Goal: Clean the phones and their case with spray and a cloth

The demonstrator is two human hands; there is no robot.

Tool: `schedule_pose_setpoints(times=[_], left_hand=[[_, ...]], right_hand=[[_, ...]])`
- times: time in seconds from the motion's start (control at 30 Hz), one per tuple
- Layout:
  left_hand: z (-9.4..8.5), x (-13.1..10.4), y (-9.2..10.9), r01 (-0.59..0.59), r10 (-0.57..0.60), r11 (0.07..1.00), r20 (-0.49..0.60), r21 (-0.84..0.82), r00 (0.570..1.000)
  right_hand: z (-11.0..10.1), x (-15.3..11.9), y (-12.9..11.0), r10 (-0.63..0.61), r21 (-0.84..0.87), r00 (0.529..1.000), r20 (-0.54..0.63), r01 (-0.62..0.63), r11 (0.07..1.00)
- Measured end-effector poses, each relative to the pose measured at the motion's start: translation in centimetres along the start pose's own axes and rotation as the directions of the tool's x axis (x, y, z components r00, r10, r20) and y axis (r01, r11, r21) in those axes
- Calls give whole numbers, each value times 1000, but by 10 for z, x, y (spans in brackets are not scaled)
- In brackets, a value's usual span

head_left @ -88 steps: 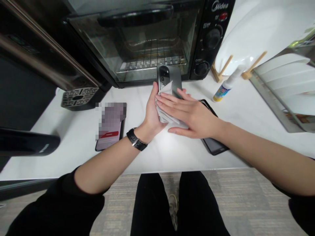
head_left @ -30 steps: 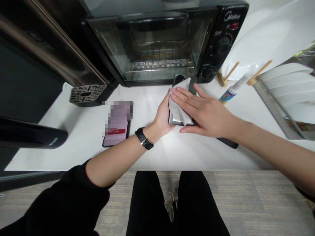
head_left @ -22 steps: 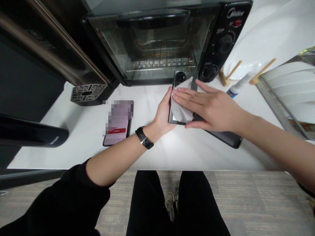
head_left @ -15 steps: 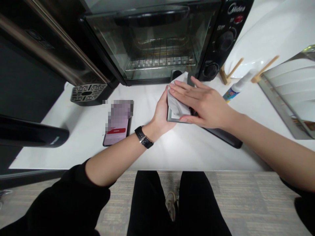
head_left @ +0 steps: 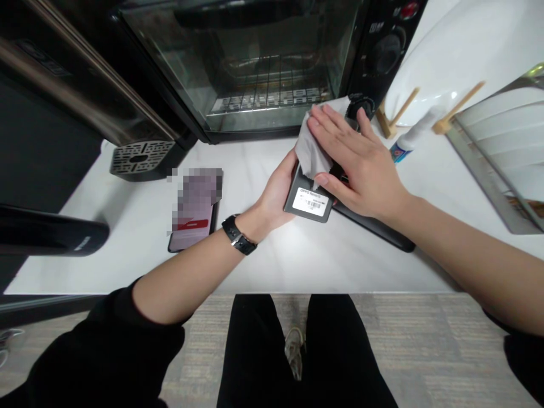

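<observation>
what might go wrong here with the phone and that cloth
The phone could slip if the left hand loosens, since the right hand lies over the cloth on its back. The white label near the phone's lower end might scuff or lift if rubbed. The white bottle just beyond the right hand could perhaps get knocked.
</observation>
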State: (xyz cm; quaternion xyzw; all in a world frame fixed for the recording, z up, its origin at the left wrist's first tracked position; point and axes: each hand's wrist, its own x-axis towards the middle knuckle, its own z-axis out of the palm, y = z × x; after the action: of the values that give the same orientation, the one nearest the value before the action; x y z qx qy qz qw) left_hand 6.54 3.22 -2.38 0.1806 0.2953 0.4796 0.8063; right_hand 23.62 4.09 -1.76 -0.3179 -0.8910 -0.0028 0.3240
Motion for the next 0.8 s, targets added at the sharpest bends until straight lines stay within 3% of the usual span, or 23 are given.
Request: schedule_pose_setpoints(times=[0.07,0.13,0.23,0.3,0.37,0.47,0.6,0.7,0.8], left_hand=[[-2,0,0,-24,24,1000,25,6,999],[-4,-1,3,-28,28,1000,11,-1,1000],[-6,-5,9,28,-28,1000,-5,13,1000],[-5,-7,13,35,-34,999,-14,30,999],[-3,-8,13,-9,10,1000,-33,21,999],[2,-7,9,-69,69,997,-40,-17,997],[7,-6,1,-90,90,996,3,-2,996],[6,-6,-2,-112,111,993,36,29,993],[4,-9,2,-124,124,991,1,45,992]], right_hand=[[2,-1,-2,-22,-1,1000,-7,22,1000],[3,-3,-4,-133,34,991,23,132,991],[5,-5,-8,-358,128,932,58,349,928],[6,-6,-9,-417,144,907,59,406,903],[7,-6,-7,-352,104,935,51,345,933],[5,-5,-1,-156,21,987,44,155,988],[1,-3,3,12,-35,1000,7,-12,999],[-2,-3,1,-11,-25,1000,-16,10,1000],[-1,-4,-4,-187,37,982,31,186,982]])
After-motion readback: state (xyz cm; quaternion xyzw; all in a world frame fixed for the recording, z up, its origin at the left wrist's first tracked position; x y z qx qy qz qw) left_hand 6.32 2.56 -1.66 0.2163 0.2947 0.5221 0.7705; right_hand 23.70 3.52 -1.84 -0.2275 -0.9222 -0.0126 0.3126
